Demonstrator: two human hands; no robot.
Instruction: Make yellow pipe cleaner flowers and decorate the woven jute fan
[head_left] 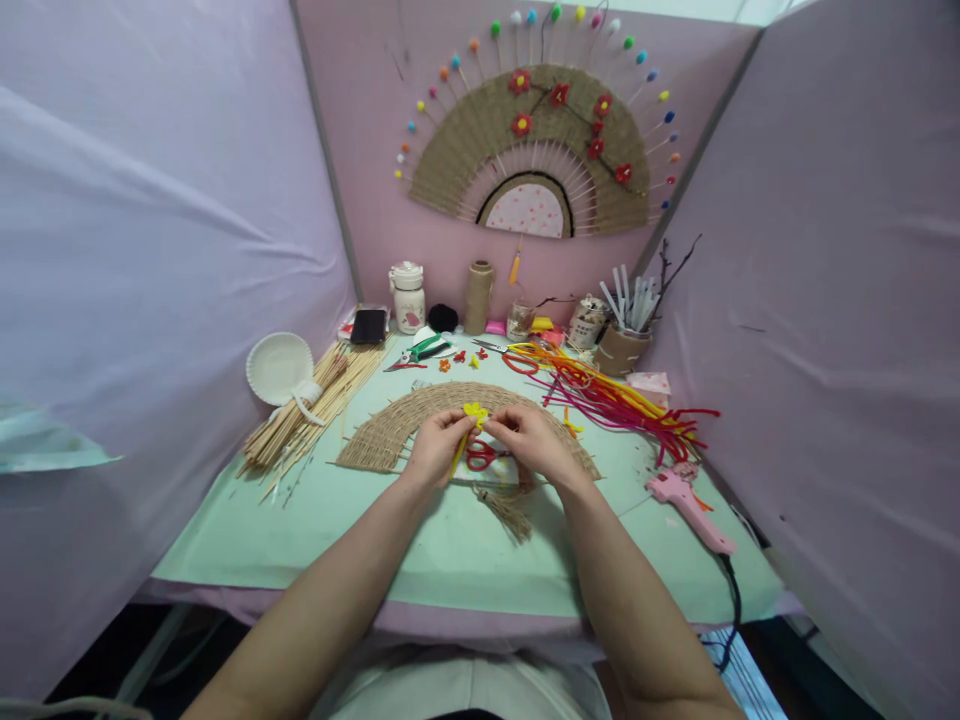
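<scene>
My left fingertips pinch a yellow flower [475, 410] from one side, my right fingertips from the other, above the woven fan [379, 440], whose middle my wrists and hands partly hide. The red scissors' [487, 452] blades are unclear; the tin's [587, 323] markings are illegible.

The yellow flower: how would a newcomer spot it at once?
On the green table, find the curved woven fan. Over it, the left hand and right hand hold the yellow flower. Unlike the small loose flowers lying beyond the fan, it looks bigger and is held in fingers.
</scene>
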